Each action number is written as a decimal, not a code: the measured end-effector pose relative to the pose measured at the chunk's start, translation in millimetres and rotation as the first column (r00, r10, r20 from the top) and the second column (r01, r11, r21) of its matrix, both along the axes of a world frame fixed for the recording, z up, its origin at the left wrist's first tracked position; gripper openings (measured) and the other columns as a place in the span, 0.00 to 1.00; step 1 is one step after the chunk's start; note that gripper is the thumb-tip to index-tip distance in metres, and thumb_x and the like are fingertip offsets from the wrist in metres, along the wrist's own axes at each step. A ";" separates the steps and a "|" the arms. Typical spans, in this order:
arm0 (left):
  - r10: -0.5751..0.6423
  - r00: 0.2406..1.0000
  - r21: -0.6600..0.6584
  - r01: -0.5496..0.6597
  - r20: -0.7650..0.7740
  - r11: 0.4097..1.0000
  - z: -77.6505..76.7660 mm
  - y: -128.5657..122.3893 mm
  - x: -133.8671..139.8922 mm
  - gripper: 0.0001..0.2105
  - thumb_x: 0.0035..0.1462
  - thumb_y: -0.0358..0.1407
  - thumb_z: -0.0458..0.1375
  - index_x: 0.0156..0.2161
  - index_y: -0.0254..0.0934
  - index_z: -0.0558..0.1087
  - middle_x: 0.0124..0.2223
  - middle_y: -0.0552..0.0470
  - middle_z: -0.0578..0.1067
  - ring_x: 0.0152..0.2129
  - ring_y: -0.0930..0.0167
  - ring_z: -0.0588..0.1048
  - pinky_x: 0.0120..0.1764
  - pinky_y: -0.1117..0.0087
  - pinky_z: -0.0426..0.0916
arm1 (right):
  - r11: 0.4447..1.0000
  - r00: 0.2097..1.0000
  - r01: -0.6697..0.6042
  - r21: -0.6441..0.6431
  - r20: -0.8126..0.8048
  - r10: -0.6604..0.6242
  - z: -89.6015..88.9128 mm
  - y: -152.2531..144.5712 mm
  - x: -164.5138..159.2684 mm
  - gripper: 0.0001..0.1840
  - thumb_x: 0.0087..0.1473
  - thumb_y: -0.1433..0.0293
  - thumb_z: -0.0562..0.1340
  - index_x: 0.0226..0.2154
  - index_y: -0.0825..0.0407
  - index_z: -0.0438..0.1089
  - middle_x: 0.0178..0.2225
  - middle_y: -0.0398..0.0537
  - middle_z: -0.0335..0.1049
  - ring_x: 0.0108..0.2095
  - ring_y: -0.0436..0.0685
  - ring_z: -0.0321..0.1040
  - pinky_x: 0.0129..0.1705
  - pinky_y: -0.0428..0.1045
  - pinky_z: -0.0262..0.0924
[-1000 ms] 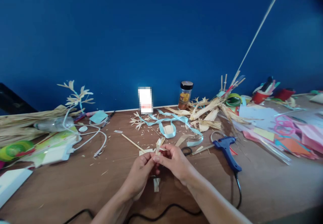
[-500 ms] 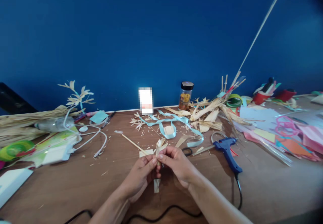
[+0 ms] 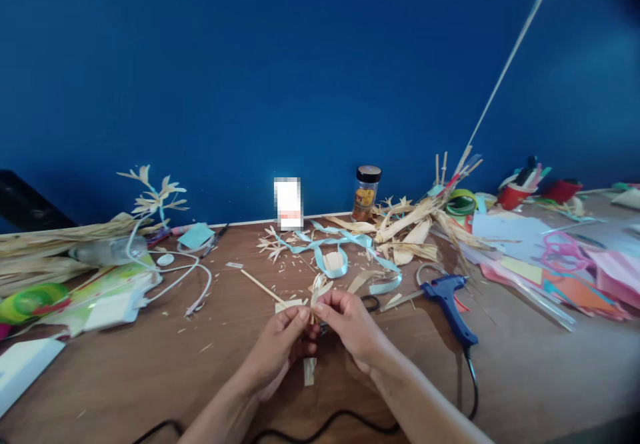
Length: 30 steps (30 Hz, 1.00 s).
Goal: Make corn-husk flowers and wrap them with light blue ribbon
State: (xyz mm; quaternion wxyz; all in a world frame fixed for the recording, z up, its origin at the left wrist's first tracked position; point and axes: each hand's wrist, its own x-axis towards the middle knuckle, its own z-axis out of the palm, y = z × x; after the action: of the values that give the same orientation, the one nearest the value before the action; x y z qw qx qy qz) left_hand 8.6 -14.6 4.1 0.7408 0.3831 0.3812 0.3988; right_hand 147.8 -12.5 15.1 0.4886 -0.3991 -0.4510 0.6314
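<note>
Near the table's middle, my left hand (image 3: 281, 341) and my right hand (image 3: 353, 327) meet fingertip to fingertip. Between them they pinch a small corn husk flower (image 3: 319, 289), its pale petals pointing up; its lower part is hidden by my fingers. A thin wooden stick (image 3: 263, 286) lies beyond my left hand, close to a pale husk piece (image 3: 289, 305). Below my hands a short husk strip (image 3: 309, 372) shows on the table. Partly behind my right hand is a dark scissor handle (image 3: 371, 303).
A blue glue gun (image 3: 451, 304) lies to the right, its black cord running toward me. Light blue ribbon (image 3: 336, 267) curls ahead among husk scraps. Behind stands a black-lidded jar (image 3: 367, 194). White cables (image 3: 200, 267) and a plastic bottle (image 3: 107, 249) lie left; coloured papers (image 3: 565, 287) lie right.
The fingers of both hands have shifted very slightly around the husk flower, which stays pinched between them. The whole view has moved a little; the things on the table lie as before.
</note>
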 end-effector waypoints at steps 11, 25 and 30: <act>0.196 0.977 0.041 -0.193 -0.084 0.980 2.3 3.0 0.1 0.08 0.40 0.34 0.64 0.28 0.33 0.73 0.25 0.53 0.72 0.21 0.77 0.66 0.27 0.77 0.63 | 0.993 0.962 0.110 0.052 0.245 -0.119 -4.7 -0.1 0.6 0.13 0.44 0.63 0.61 0.24 0.58 0.68 0.20 0.41 0.64 0.23 0.48 0.56 0.27 0.44 0.52; 0.255 0.960 0.086 -0.246 -0.118 0.965 4.3 0.7 1.2 0.09 0.40 0.35 0.64 0.30 0.33 0.75 0.25 0.53 0.74 0.20 0.76 0.68 0.26 0.76 0.62 | 0.982 0.916 0.140 0.123 0.361 -0.176 -5.5 -0.6 -0.1 0.11 0.45 0.64 0.60 0.23 0.56 0.68 0.20 0.42 0.63 0.23 0.49 0.56 0.26 0.44 0.52; 0.219 0.975 -0.003 -0.219 -0.047 0.976 1.9 2.2 0.0 0.07 0.42 0.35 0.63 0.28 0.34 0.73 0.26 0.55 0.72 0.23 0.76 0.68 0.29 0.75 0.63 | 0.988 0.914 0.097 0.118 0.383 -0.135 -4.8 -1.8 0.5 0.12 0.47 0.63 0.59 0.22 0.56 0.66 0.19 0.40 0.61 0.22 0.48 0.55 0.24 0.43 0.51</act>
State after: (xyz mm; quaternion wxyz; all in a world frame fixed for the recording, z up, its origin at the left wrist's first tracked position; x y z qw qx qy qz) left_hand 8.6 -12.4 6.0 0.6848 0.3449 0.4398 0.4675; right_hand 148.2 -14.3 10.3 0.4445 -0.5187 -0.5444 0.4869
